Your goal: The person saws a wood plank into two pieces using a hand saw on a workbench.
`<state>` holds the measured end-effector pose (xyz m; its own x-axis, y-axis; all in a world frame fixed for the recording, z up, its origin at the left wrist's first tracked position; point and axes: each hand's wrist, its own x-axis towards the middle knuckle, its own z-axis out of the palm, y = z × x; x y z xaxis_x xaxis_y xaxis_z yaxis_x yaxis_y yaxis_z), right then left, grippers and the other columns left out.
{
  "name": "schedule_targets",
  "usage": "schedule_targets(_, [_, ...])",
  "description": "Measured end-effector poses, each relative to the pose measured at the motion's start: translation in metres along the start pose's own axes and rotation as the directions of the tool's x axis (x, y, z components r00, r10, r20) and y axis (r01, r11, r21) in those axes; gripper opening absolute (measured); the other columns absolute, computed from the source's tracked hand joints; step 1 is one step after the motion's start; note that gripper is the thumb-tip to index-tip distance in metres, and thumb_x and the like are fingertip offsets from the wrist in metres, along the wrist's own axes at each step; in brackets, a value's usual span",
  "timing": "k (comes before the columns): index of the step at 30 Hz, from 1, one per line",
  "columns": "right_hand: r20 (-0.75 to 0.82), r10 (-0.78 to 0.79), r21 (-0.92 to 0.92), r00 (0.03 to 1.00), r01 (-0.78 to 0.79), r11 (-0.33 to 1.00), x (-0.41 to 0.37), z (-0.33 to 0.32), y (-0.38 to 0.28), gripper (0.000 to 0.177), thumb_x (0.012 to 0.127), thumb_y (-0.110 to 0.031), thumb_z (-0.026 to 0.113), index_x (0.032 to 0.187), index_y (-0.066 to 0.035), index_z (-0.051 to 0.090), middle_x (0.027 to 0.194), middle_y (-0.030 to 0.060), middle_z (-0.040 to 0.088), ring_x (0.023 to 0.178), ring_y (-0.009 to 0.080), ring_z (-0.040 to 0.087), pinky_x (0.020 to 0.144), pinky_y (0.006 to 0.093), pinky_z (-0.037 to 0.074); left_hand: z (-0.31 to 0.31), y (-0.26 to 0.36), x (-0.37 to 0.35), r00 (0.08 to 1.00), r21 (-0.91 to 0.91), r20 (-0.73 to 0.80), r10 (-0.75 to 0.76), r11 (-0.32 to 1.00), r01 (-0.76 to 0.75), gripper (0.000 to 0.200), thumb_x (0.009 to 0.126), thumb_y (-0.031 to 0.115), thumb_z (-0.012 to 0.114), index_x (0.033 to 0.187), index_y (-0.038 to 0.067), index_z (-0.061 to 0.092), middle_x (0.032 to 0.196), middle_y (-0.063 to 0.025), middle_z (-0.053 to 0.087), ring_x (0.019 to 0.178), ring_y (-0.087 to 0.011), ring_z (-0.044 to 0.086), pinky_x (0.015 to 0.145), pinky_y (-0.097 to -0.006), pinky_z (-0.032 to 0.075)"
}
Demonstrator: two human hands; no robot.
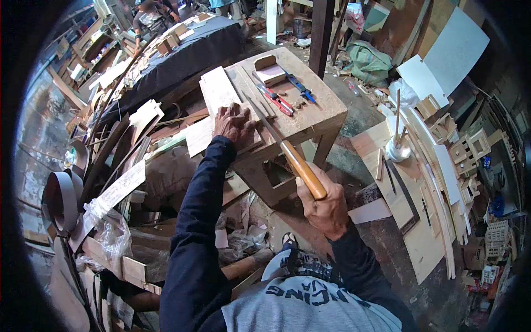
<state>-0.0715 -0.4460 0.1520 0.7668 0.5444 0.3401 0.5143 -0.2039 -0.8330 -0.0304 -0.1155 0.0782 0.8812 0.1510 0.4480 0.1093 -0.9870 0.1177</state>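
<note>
My right hand (326, 205) is wrapped round the wooden handle of a hand saw (303, 170). The saw's long narrow blade, seen nearly edge-on, reaches away across the wood on a small wooden workbench (323, 108). My left hand (233, 123) presses down with bent fingers on a thin wooden board (218, 88), just left of the blade; its fingertips are partly hidden. Right of the blade lie a red utility knife (276, 100) and a blue-and-black tool (300, 88), close to a small wooden block with a pale face (270, 72).
Boards and scrap wood (138, 124) crowd my left, with plastic wrap (110, 232). At my right, a low plywood sheet (409, 232) carries a white container (397, 149) with sticks. Behind the bench stands a dark-covered table (193, 55); a person (152, 16) is near it.
</note>
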Motion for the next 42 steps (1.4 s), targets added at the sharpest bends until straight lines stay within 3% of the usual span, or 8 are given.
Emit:
schedule_targets(4, [-0.112,-0.178,-0.015,0.978,0.178,0.984,-0.040,-0.027,-0.008,0.036,0.089,-0.012,0.065,0.120,0.003,0.057,0.098,0.0219,0.068,0.084,0.0371,0.070,0.066,0.0383,0.056,0.004,-0.003,0.001,0.999,-0.012,-0.006,-0.034,0.999,0.034,0.049,0.084,0.041,0.057,0.119,0.008,0.066,0.117,-0.0206,0.058,0.109,-0.0378,0.048,0.097,-0.0473,0.037])
schedule_targets(7, [-0.058,-0.116,-0.025,0.992,0.115,0.993,-0.021,-0.022,-0.011,0.035,0.090,-0.013,0.064,0.120,0.003,0.056,0.099,0.0221,0.068,0.083,0.0372,0.069,0.066,0.0382,0.056,0.013,-0.007,0.000,1.000,0.017,0.004,-0.005,1.000,0.004,0.048,0.085,0.041,0.057,0.120,0.009,0.066,0.119,-0.0198,0.057,0.110,-0.0372,0.047,0.097,-0.0475,0.038])
schedule_targets(8, [0.030,0.082,0.023,0.996,-0.083,0.996,-0.008,-0.013,-0.012,0.035,0.091,-0.016,0.063,0.121,0.002,0.056,0.100,0.0217,0.067,0.083,0.0379,0.069,0.066,0.0388,0.056,0.010,-0.003,-0.002,1.000,0.022,0.005,-0.016,1.000,0.016,0.047,0.085,0.041,0.057,0.120,0.010,0.066,0.120,-0.0196,0.057,0.111,-0.0372,0.047,0.098,-0.0472,0.038])
schedule_targets(23, [-0.028,-0.031,0.059,0.999,0.032,0.998,-0.015,-0.018,-0.008,0.035,0.091,-0.013,0.062,0.121,0.004,0.056,0.099,0.0236,0.067,0.083,0.0381,0.069,0.068,0.0390,0.057,0.010,-0.006,0.000,0.996,-0.042,0.022,-0.086,0.995,0.087,0.046,0.081,0.048,0.065,0.116,0.019,0.071,0.129,-0.0188,0.052,0.117,-0.0382,0.043,0.099,-0.0506,0.036])
schedule_targets(25, [-0.086,-0.188,-0.053,0.978,0.184,0.982,-0.027,-0.027,-0.002,0.034,0.091,-0.013,0.062,0.120,0.005,0.055,0.102,0.0228,0.067,0.086,0.0366,0.070,0.069,0.0379,0.057,0.017,-0.013,0.004,0.998,-0.020,-0.022,-0.067,0.998,0.066,0.046,0.082,0.049,0.064,0.116,0.019,0.071,0.127,-0.0167,0.053,0.116,-0.0379,0.044,0.098,-0.0500,0.037])
schedule_targets(32, [0.010,0.008,0.047,1.000,-0.008,0.999,0.003,0.000,0.008,0.036,0.092,-0.015,0.062,0.122,0.004,0.056,0.101,0.0230,0.068,0.088,0.0372,0.069,0.071,0.0398,0.057,0.007,-0.007,-0.001,0.999,0.012,0.003,-0.044,0.999,0.044,0.042,0.084,0.044,0.062,0.117,0.018,0.069,0.128,-0.0175,0.054,0.116,-0.0389,0.045,0.097,-0.0498,0.039])
schedule_targets(39, [-0.080,-0.165,-0.075,0.983,0.159,0.984,-0.019,-0.015,0.000,0.035,0.091,-0.015,0.063,0.121,0.003,0.057,0.098,0.0231,0.068,0.081,0.0372,0.069,0.063,0.0388,0.056,0.004,-0.001,-0.002,0.998,-0.012,0.019,-0.055,0.998,0.056,0.045,0.085,0.041,0.060,0.119,0.013,0.069,0.128,-0.0181,0.055,0.114,-0.0384,0.046,0.101,-0.0477,0.038])
schedule_targets(42, [-0.027,-0.039,0.049,0.999,0.040,0.998,0.004,0.006,0.015,0.037,0.091,-0.016,0.063,0.122,0.003,0.056,0.091,0.0245,0.067,0.077,0.0375,0.069,0.061,0.0383,0.055,0.006,-0.004,0.003,0.998,-0.001,0.016,-0.063,0.998,0.063,0.042,0.084,0.044,0.062,0.116,0.018,0.070,0.125,-0.0153,0.055,0.114,-0.0375,0.045,0.099,-0.0498,0.037])
